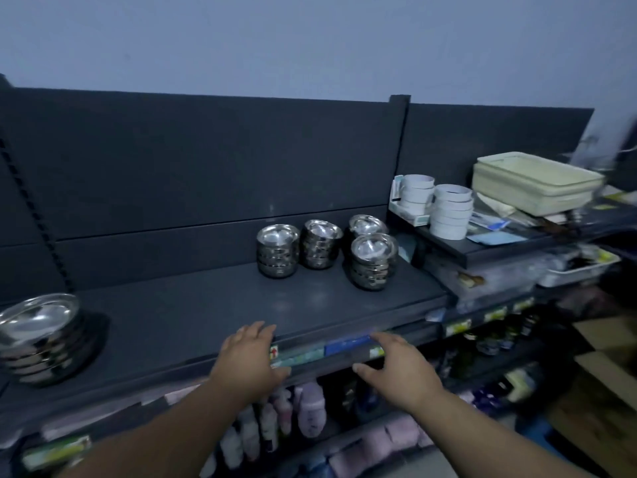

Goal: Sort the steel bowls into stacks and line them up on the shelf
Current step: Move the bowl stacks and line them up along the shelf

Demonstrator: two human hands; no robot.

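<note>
Only one view is given. The dark shelf (206, 305) is looked at from the person's head, forward and down, from close by. The left hand (250, 353) and right hand (396, 367) are seen low in front.

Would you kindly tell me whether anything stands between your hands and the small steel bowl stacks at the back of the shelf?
Nothing visible does: only bare shelf lies between the left hand and right hand at the front edge and the bowl stacks behind.

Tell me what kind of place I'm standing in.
Probably a shop aisle: dark display shelving with price labels along its front edge, stacks of steel bowls on it, and packed goods on the shelves below.
</note>
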